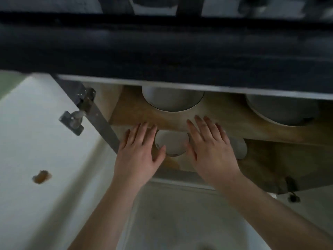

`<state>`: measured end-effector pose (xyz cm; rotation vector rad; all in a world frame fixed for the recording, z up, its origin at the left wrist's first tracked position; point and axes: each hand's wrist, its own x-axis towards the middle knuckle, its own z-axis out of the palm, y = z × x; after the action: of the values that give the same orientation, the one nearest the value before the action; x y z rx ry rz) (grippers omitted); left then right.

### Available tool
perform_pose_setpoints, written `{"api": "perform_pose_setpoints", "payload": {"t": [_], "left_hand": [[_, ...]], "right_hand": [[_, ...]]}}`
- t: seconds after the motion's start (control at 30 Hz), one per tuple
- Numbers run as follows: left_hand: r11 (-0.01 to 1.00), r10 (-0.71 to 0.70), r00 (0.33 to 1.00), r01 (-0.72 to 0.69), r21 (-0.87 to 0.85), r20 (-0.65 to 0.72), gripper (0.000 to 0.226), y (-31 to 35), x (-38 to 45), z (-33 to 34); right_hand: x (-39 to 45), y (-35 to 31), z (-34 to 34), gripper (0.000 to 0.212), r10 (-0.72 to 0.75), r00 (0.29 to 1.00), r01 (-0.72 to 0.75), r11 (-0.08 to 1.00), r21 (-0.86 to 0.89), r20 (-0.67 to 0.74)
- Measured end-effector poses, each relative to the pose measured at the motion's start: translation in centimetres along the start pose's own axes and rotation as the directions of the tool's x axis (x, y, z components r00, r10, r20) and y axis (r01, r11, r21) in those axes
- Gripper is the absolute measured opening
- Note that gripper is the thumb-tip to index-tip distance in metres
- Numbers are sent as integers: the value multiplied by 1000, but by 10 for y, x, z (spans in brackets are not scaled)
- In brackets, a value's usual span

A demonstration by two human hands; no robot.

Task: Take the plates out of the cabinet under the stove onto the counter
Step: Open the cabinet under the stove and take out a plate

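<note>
Landmark: the wooden shelf [225, 120] inside the open cabinet; all positions below refer to it.

Nearest the camera, two bare forearms reach up from the lower edge of the view toward the cabinet opening. The pale floor [171, 213] lies below the shelf, in front of the cabinet.

Left hand [138, 152]: positioned at the front edge of the shelf, left end. Fingers are straight and slightly spread, thumb out to the side; nothing is grasped. The fingertips overlap the shelf edge; contact cannot be confirmed.

Right hand [210, 148]: positioned at the front edge of the shelf, just right of the left hand. Fingers are extended and released, holding nothing. The fingertips lie over the shelf's top surface.

Between the two hands, below the shelf, a white plate [171, 143] is visible on the lower level. A second pale round edge [240, 148] shows just right of the right hand, also below the shelf; its type cannot be determined.

On top of the shelf, farther in, a stack of white dishes [173, 99] sits behind the hands, and a larger grey dish [281, 110] sits toward the shelf's right end. The two are well apart.

Left of the shelf, the white cabinet door [45, 132] stands swung open, with its metal hinge [79, 112] beside the shelf's left end.

Above the shelf, the dark counter front [162, 47] spans the view.
</note>
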<state>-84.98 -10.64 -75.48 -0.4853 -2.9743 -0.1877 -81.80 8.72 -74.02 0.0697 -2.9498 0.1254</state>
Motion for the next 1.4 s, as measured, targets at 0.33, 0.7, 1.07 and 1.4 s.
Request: {"api": "perform_pose_setpoints", "payload": {"t": [0.33,0.7,1.07,1.4], "left_hand": [[995,84,981,-73,68,-174,69,-24,31,54],[997,81,980,-81,10,-179,66,-35,42,51],[998,63,985,-58,37,-162,60,-31,53,31],[998,-33,980,21,-63,-196,41,-31,64,12]], "right_hand": [[23,5,62,52,-55,988,51,998,-32,-146],[27,1,81,50,-64,960,57,998,-34,-272],[46,9,31,36,148,962,-50,921,386,-229],[116,18,10,35,466,788,-458,8,889,402]]}}
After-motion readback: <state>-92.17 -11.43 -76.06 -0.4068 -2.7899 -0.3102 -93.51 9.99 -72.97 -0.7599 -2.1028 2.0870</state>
